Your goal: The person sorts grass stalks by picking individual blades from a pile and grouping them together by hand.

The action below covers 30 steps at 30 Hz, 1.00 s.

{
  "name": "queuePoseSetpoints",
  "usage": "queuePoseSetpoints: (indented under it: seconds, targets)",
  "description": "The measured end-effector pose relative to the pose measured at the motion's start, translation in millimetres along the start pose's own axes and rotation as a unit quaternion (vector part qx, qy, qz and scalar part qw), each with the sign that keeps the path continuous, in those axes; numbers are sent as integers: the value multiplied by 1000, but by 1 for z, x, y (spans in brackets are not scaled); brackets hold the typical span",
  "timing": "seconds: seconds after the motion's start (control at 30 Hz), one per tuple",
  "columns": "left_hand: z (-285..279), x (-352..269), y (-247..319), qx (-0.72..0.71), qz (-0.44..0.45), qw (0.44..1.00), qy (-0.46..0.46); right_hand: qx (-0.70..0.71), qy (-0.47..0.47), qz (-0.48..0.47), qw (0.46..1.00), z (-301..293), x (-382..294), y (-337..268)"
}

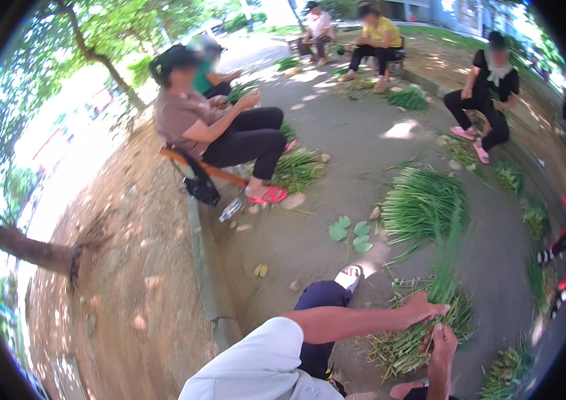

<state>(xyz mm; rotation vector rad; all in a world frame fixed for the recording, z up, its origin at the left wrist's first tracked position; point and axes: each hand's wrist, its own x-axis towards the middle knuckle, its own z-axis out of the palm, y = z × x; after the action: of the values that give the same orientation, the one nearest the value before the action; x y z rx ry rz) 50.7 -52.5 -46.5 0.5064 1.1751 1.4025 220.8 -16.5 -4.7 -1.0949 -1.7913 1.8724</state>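
Observation:
My left hand [424, 309] is closed around the lower part of a bunch of long green stalks [447, 265], whose leafy ends point away from me and look blurred. Just below it, my right hand [442, 340] has its thumb and fingers pinched at the stalk ends; exactly what it pinches is too small to tell. Both hands are over a pile of loose green and yellowish trimmings [398, 350] on the pavement. Beyond the hands lies a large heap of long green stalks [425, 205], possibly garlic chives.
Several people sit on low seats handling greens, the nearest a person in a brown top [178, 115] at left. A concrete kerb [203, 265] edges bare soil. A plastic bottle [231, 210] and green leaves [350, 233] lie on the pavement. Bundled greens [508, 372] line the right side.

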Motion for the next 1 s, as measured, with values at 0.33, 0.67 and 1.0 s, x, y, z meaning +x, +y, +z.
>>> queuePoseSetpoints:
  seconds: [0.33, 0.67, 1.0]
  targets:
    - [7, -8, 0, -49, 11, 998, -46, 51, 23, -25, 998, 15, 4, -12]
    - [14, -1, -9, -57, 0, 998, 8, -31, 32, 8, 999, 18, 2, -16]
    - [3, -4, 10, -8, 18, 998, 54, -22, 18, -49, 998, 5, 20, 24]
